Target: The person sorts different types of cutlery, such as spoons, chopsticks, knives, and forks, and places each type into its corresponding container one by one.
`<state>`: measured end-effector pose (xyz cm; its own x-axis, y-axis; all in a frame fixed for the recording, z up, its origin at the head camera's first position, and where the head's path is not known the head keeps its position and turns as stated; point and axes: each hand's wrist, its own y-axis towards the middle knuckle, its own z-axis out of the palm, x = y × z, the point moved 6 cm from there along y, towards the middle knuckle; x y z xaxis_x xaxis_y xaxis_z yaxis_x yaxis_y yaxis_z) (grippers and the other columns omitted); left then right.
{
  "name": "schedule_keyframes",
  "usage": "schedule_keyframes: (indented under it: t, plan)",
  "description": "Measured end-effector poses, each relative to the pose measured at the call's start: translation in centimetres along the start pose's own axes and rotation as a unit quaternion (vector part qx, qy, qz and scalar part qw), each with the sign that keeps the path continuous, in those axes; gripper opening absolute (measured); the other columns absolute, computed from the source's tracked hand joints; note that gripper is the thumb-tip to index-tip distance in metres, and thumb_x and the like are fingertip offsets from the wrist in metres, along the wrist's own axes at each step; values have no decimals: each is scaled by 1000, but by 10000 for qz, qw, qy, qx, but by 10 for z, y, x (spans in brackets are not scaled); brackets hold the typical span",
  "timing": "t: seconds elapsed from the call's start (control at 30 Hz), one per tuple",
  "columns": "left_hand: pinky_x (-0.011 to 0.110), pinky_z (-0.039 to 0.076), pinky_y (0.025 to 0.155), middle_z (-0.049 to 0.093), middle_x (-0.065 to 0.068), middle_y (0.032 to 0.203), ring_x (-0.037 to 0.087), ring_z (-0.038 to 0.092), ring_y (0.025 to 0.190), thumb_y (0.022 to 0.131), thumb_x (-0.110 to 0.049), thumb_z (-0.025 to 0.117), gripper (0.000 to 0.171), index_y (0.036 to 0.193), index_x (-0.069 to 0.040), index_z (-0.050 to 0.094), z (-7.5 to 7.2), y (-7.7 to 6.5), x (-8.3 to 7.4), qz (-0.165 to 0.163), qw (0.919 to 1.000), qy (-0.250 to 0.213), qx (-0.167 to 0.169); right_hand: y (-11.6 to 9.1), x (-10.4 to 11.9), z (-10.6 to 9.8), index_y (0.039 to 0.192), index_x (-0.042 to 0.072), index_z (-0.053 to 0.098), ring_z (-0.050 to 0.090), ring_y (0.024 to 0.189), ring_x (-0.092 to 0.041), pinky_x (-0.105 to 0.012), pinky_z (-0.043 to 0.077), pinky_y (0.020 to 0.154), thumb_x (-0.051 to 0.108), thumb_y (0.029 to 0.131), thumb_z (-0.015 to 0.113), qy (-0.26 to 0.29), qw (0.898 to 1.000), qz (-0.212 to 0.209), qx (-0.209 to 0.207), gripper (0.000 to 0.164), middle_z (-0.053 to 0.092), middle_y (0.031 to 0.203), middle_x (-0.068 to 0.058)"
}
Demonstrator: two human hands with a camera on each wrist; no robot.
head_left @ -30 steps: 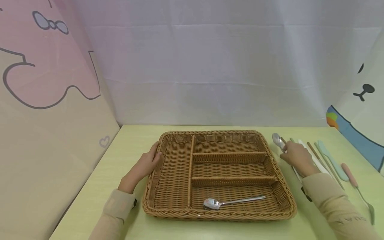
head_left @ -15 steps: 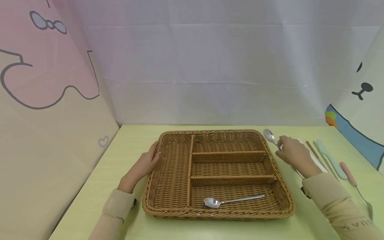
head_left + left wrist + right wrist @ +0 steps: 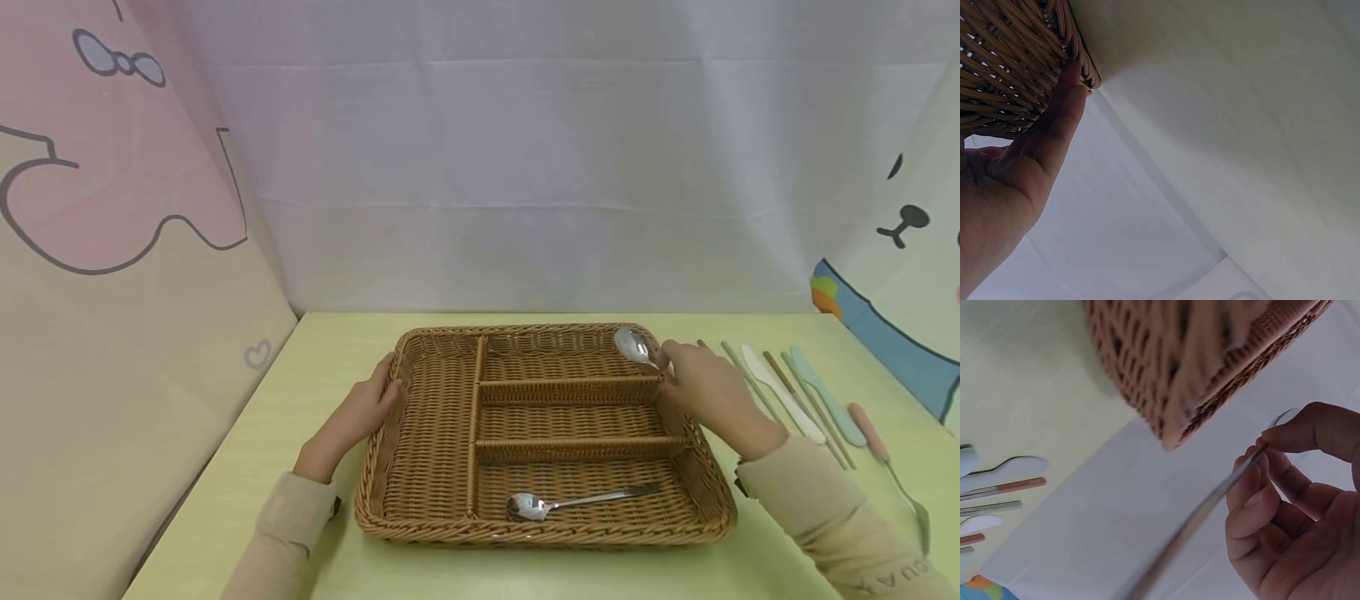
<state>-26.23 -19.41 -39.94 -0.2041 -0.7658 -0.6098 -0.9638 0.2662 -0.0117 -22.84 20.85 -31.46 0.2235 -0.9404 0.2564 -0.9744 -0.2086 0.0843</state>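
Observation:
In the head view, my left hand (image 3: pixel 360 408) holds the left side of a brown wicker basket (image 3: pixel 475 417), thumb over the rim and fingers along the outer wall. The left wrist view shows those fingers (image 3: pixel 1063 119) against the weave. My right hand (image 3: pixel 712 392) pinches a shiny metal spoon (image 3: pixel 633 346) between thumb and fingertips. Its bowl is over the basket's back right compartment; in the right wrist view the handle (image 3: pixel 1197 515) slants down toward the camera. Another metal spoon (image 3: pixel 527 506) lies in the front right compartment, bowl to the left.
Right of the basket lie a white knife (image 3: pixel 780 392), a mint-green knife (image 3: pixel 825 396), several thin brown and green sticks (image 3: pixel 806 400) and a pink-handled fork (image 3: pixel 870 429). A white curtain (image 3: pixel 525 192) hangs behind the pale table (image 3: pixel 330 342), with printed cloths at both sides.
My right hand has lifted the spoon from the cutlery on the right and carried it left, over the basket's back right corner. My left hand stays on the basket's side.

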Motion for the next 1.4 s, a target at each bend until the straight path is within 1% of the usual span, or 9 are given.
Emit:
schedule_keyframes:
  t: [0.1, 0.17, 0.33, 0.5, 0.6, 0.87, 1.07, 1.23, 1.4]
  plan:
    - [29, 37, 41, 42, 0, 49, 11, 30, 37, 101, -24, 31, 57, 146, 0, 6, 0, 0, 0, 33, 10000, 5, -11, -1, 12, 0, 95, -3, 59, 48, 57, -15, -29, 40, 48, 0, 76, 58, -104, 9997, -202, -135, 19, 62, 77, -11]
    - [29, 37, 41, 41, 0, 48, 11, 30, 37, 101, -24, 31, 57, 146, 0, 5, 0, -1, 0, 43, 10000, 9, -14, -3, 21, -1, 93, -1, 60, 48, 57, -15, -29, 40, 47, -2, 73, 57, -144, 9988, -382, -258, 20, 64, 81, -14]
    - [29, 37, 41, 41, 0, 48, 11, 30, 37, 101, -24, 31, 57, 147, -1, 5, 0, 0, 0, 8, 10000, 5, -6, -8, 41, 2, 88, 3, 61, 42, 51, -13, -24, 32, 40, -7, 69, 52, -221, 9959, -709, -524, 23, 63, 76, -9]
    - [29, 38, 45, 47, 4, 56, 11, 32, 37, 101, -24, 31, 57, 147, -1, 5, 0, 1, 0, -23, 10000, 20, -15, -12, 57, 9, 85, 7, 61, 47, 55, -12, -24, 35, 41, -8, 69, 55, -412, 9925, -963, -637, 22, 61, 74, -5]
    - [30, 39, 47, 49, 5, 60, 11, 33, 38, 101, -24, 31, 58, 147, -1, 5, 0, 0, 0, -31, 10000, 12, -17, -15, 66, 12, 83, 8, 60, 46, 54, -12, -23, 33, 41, -8, 70, 57, -562, 9901, -1098, -677, 21, 59, 70, -2]
    - [30, 38, 45, 45, 3, 53, 11, 31, 38, 101, -25, 31, 58, 147, -1, 5, 0, 0, 0, -67, 10000, -20, 1, -27, 92, 20, 83, 11, 59, 43, 54, -9, -19, 25, 37, -7, 68, 61, -833, 9844, -1423, -609, 24, 56, 71, 1]
    - [30, 38, 43, 42, 1, 50, 11, 31, 37, 101, -24, 32, 58, 147, -1, 4, 0, 0, 0, -60, 10000, -64, 11, -34, 107, 28, 86, 12, 61, 47, 57, -9, -18, 27, 39, -6, 69, 62, -945, 9802, -1688, -416, 25, 54, 70, 3]
    - [30, 39, 44, 45, 2, 53, 11, 34, 38, 101, -24, 32, 58, 147, -1, 4, 1, 1, 1, -55, 9999, -86, 52, -39, 116, 36, 87, 12, 62, 46, 54, -8, -16, 26, 38, -10, 63, 60, -906, 9770, -1913, -261, 32, 54, 68, 4]
    - [30, 39, 44, 45, 3, 52, 12, 34, 38, 101, -24, 31, 58, 147, -1, 4, 1, 1, 1, -70, 9999, -85, 61, -43, 122, 41, 91, 11, 64, 52, 57, -11, -15, 29, 39, -11, 61, 59, -872, 9727, -2133, -260, 37, 61, 74, 2]
